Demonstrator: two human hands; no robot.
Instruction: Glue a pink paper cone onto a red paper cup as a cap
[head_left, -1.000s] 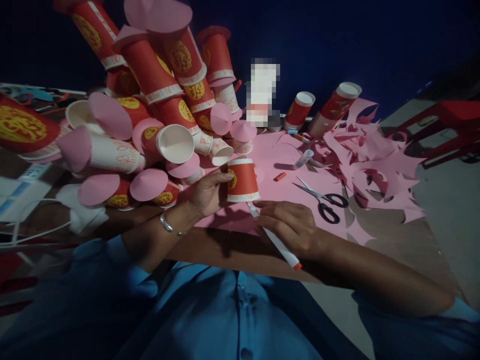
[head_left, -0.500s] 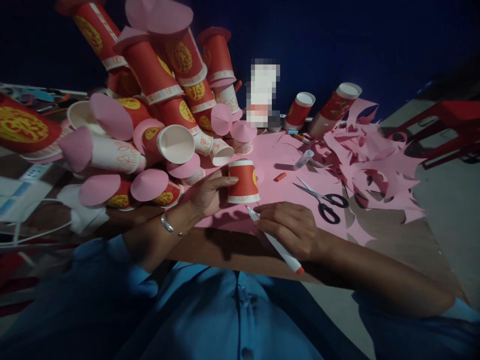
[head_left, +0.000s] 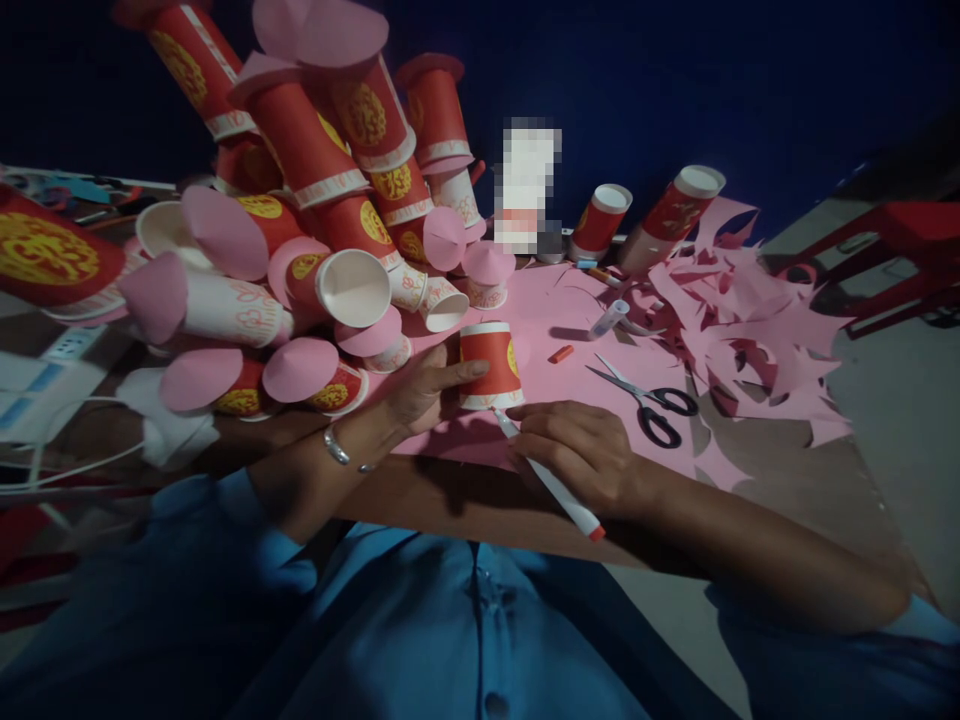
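A red paper cup (head_left: 495, 365) is gripped in the left hand (head_left: 431, 385) near the table's (head_left: 795, 455) near edge, its wider, white-banded end facing that edge. The thumb covers part of its red side; the other fingers are mostly hidden, and whether it rests on the table cannot be told. The right hand (head_left: 581, 450) is closed around one white marker (head_left: 553, 488), tip at the band, contact unclear. On the pink sheet (head_left: 551, 390) to the right lie one orange cap (head_left: 561, 354) and one pair of spread scissors (head_left: 643, 394), with bare paper between; one clear tube (head_left: 609, 318) stands farther back. Two upright red-and-white forms (head_left: 602, 220) stand at the far edge, beside pink scraps (head_left: 757, 320) reaching the right edge. Leftward, hatted cups (head_left: 322, 140) overlap too much to count, some cut off. A pixelated object (head_left: 527, 180) is unreadable.
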